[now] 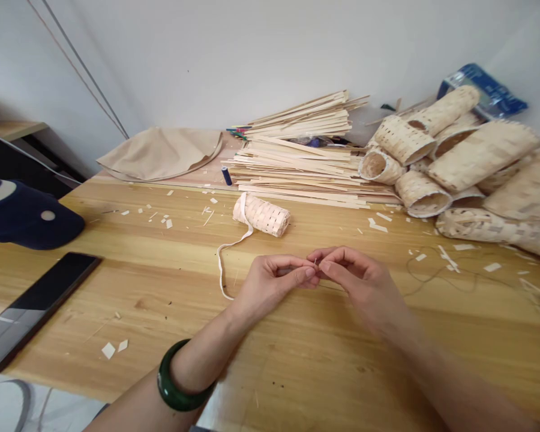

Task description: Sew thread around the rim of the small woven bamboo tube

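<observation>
My left hand (276, 279), with a dark green bangle (180, 384) on its wrist, pinches what looks like a thin needle (315, 261) between thumb and forefinger. Against its fingertips, my right hand (360, 282) is closed in a pinch on a fine dark thread, whose end is too small to make out. Loose loops of this thread (432, 277) trail over the table to the right. Just beyond my hands lies a small woven tube (263, 215) of pale wood strips. A white ribbon (220, 258) is around its left end and hangs down toward my left hand.
Bundles of thin wood strips (297, 165) lie along the wall. Woven tubes (481, 156) are heaped at the right. A dark blue thread spool (226, 176), beige cloth (162, 153), phone (38, 309) and navy cap (36, 213) are farther left. Strip scraps (108, 350) dot the wooden table (324, 372).
</observation>
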### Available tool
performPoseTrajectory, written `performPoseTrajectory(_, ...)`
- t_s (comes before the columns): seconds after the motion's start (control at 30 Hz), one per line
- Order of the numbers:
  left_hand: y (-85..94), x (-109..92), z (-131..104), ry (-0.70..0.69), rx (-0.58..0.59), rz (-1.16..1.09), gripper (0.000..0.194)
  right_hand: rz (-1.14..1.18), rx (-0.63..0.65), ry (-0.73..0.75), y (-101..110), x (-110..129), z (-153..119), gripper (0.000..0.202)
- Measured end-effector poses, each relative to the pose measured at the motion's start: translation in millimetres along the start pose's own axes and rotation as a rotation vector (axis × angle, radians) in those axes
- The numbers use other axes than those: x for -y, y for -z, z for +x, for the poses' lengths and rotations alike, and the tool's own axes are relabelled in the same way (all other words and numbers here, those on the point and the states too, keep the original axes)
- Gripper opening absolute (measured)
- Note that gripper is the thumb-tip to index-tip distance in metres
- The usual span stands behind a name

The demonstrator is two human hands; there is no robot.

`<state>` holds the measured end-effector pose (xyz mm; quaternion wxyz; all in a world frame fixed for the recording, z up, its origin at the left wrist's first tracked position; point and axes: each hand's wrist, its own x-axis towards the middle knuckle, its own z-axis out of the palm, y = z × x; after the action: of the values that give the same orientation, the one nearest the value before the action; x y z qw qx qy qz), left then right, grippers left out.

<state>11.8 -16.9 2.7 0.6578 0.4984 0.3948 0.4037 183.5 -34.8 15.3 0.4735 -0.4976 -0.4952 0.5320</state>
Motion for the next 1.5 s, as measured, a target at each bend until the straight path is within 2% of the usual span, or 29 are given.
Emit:
performPoseTrajectory(0.17,0.9,1.4,0.5,0.023,-0.004,0.021,0.019,-0.032,0.019,-0.003,0.6,-0.1,-0.3,0.021)
performPoseTrajectory(0.4,2.1,2.8,0.5,0.028,0.004,-0.010,0.018,-0.023,-0.024,-0.014,-2.6,2.1,0.6,0.022)
performPoseTrajectory(1.23,2.5,3.7,0.0,-0.007,0.024,0.062,0.021,-0.024,-0.024,-0.021,-3.3,2.4,0.0,0.025)
performPoseTrajectory(1.5,2.0,3.8,-0.2,0.007,0.006,-0.003,0.021,-0.025,-0.059,0.010,-3.6,0.5,0.1,0.023)
